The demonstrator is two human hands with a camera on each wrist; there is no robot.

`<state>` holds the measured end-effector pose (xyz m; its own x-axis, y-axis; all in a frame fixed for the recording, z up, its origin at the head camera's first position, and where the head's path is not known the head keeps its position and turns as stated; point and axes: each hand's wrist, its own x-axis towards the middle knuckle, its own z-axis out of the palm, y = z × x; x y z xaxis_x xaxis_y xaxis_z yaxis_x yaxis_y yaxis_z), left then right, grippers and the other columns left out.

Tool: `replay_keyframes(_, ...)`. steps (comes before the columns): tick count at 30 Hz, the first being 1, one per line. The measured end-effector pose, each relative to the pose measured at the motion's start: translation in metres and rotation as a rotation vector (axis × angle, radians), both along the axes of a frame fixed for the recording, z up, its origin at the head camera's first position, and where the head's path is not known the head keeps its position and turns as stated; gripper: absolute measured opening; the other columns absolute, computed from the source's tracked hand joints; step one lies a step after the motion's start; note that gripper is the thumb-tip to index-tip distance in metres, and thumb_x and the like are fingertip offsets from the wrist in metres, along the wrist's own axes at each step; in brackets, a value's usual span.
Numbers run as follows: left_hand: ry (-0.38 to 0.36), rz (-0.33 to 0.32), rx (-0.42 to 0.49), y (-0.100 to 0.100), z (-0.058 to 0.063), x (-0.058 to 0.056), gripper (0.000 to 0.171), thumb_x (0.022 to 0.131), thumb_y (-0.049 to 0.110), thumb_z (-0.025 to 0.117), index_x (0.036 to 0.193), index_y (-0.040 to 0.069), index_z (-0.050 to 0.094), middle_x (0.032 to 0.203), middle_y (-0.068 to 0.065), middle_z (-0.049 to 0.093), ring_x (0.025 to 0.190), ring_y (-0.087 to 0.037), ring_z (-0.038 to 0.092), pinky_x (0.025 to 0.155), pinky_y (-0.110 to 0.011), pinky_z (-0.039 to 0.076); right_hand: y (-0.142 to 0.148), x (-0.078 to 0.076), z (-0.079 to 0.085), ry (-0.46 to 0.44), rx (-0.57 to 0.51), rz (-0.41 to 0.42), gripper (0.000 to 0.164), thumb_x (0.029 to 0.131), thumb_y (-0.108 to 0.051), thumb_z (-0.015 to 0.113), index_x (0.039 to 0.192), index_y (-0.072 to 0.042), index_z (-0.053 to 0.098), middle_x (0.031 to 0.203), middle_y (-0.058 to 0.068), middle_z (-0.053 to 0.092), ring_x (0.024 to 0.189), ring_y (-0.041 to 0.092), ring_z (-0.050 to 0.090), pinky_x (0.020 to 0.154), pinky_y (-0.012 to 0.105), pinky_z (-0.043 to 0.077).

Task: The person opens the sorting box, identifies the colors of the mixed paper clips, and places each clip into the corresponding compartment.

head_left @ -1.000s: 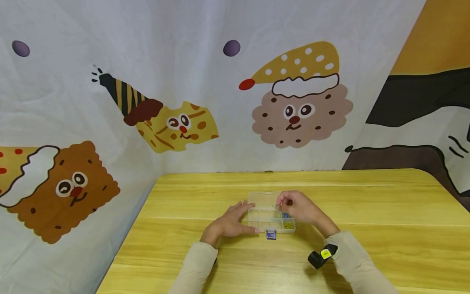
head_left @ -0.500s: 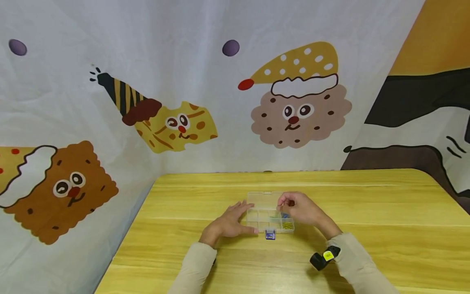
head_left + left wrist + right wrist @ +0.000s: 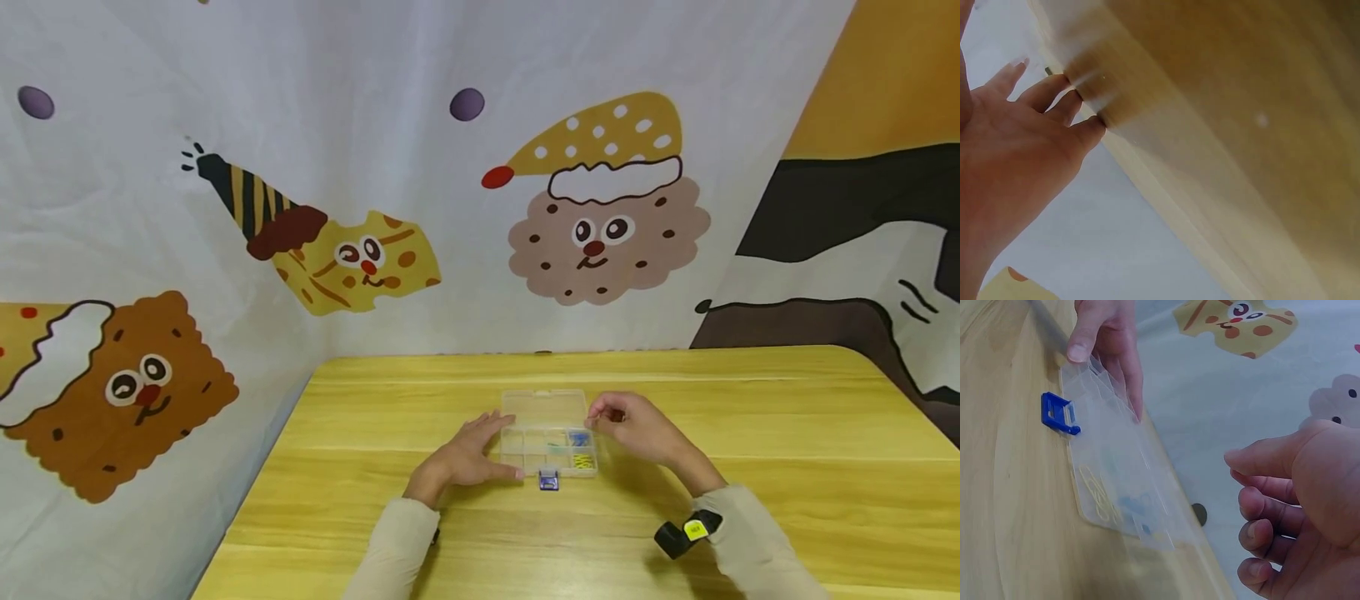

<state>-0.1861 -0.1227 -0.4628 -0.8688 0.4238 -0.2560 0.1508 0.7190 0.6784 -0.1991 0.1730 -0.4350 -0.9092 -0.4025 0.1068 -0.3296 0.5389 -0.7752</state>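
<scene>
A clear plastic divided box (image 3: 512, 461) lies on the table with its lid (image 3: 543, 408) folded back. Its right compartments hold blue paper clips (image 3: 580, 438) and yellow paper clips (image 3: 1100, 494); a green paper clip (image 3: 555, 446) is beside the blue ones. My left hand (image 3: 465, 457) spans the box's left end, straight fingers at the lid side, thumb pressing the front corner. Over the box's right edge is my right hand (image 3: 641, 429). In the right wrist view its thumb meets the forefinger, the other fingers are curled, and nothing shows between them.
A blue latch (image 3: 549, 481) sticks out from the box's front edge onto the wooden table (image 3: 390, 408). Behind the table hangs a white cloth (image 3: 405, 125) printed with cartoon figures. A black wrist camera (image 3: 678, 537) sits by my right sleeve.
My right hand has moved right, away from the middle compartments. The green paper clip, earlier near its fingertips, now lies in a compartment. My left hand stays at the box's left end.
</scene>
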Motion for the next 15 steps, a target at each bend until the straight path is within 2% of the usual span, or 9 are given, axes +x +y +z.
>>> replay_keyframes(4,-0.002,0.022,0.050,-0.003,0.000,-0.001,0.089,0.084,0.048,0.076,0.157,0.027,0.030,0.165,-0.004,0.021,0.152,-0.028,0.015,0.119,-0.058,0.018,0.011,0.000,0.000,0.014,0.025,-0.032,0.006,0.094,-0.010,0.067,0.089,-0.010,0.066,0.076,-0.001,0.056,0.070,0.012,0.048,0.060,0.024,0.042)
replay_keyframes(7,0.024,0.054,0.095,-0.009,0.002,0.000,0.084,0.088,0.045,0.073,0.157,0.026,0.029,0.163,-0.003,0.026,0.150,-0.029,0.021,0.119,-0.056,0.022,0.021,0.002,0.002,0.039,0.060,-0.057,0.006,0.095,-0.013,0.066,0.090,-0.009,0.067,0.075,-0.002,0.056,0.069,0.012,0.048,0.058,0.024,0.042)
replay_keyframes(12,0.159,0.123,0.093,-0.026,0.013,0.000,0.076,0.094,0.040,0.068,0.156,0.016,0.031,0.161,-0.008,0.031,0.147,-0.032,0.029,0.116,-0.054,0.029,0.037,0.006,0.003,0.126,0.124,-0.106,0.007,0.097,-0.014,0.065,0.094,-0.008,0.068,0.079,-0.001,0.061,0.071,0.010,0.050,0.062,0.025,0.043)
replay_keyframes(15,0.277,0.173,0.046,-0.042,0.017,0.003,0.073,0.095,0.038,0.067,0.155,0.013,0.034,0.160,-0.012,0.031,0.145,-0.035,0.032,0.114,-0.055,0.033,0.046,0.009,0.003,0.210,0.160,-0.139,0.005,0.097,-0.011,0.063,0.097,-0.009,0.068,0.087,-0.001,0.063,0.076,0.011,0.054,0.065,0.028,0.046)
